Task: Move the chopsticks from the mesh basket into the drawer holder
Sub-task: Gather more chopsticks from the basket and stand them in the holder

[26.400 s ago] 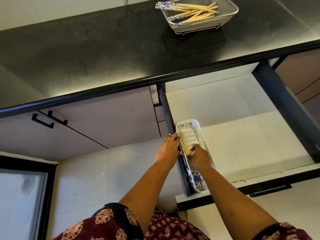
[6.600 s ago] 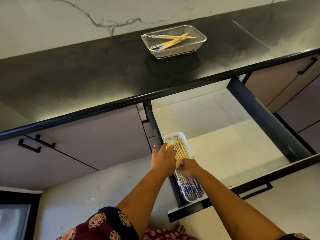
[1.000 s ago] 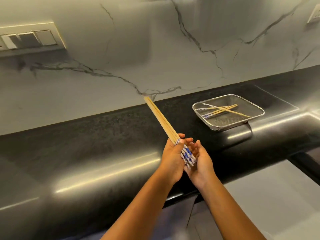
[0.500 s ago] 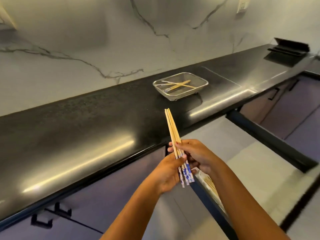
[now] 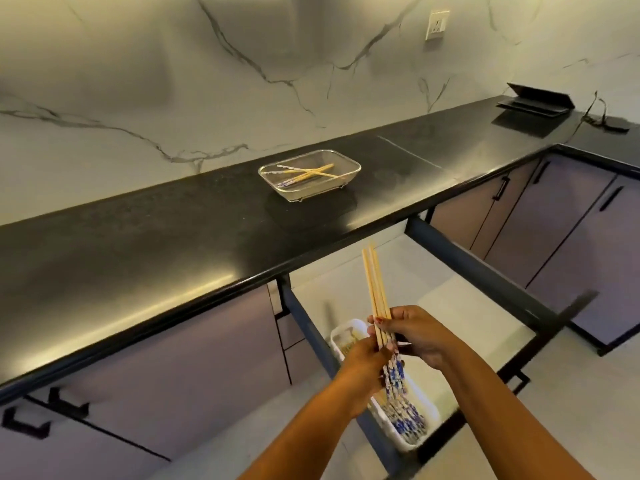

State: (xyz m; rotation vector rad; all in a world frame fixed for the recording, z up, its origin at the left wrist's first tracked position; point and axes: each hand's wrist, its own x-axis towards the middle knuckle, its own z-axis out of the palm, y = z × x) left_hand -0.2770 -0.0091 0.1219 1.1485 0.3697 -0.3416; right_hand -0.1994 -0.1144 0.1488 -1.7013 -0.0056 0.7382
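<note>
A bundle of wooden chopsticks (image 5: 375,289) with blue-and-white patterned ends stands nearly upright above the open drawer (image 5: 450,306). My left hand (image 5: 363,362) and my right hand (image 5: 414,336) both grip it, tips pointing up and away. Directly below them the white drawer holder (image 5: 341,336) sits against the drawer's left wall, with several chopsticks lying in it, patterned ends toward me. On the black counter behind, the mesh basket (image 5: 349,173) holds a few crossed chopsticks (image 5: 308,172).
The black counter edge (image 5: 242,278) overhangs the drawer. The drawer's dark right rail (image 5: 478,271) runs diagonally. Purple cabinet doors with black handles flank both sides. A black folded object (image 5: 535,103) and a cable lie at the counter's far right.
My hands have carried the chopstick bundle down from over the counter to above the open drawer and its holder. The view has tilted down and to the right.
</note>
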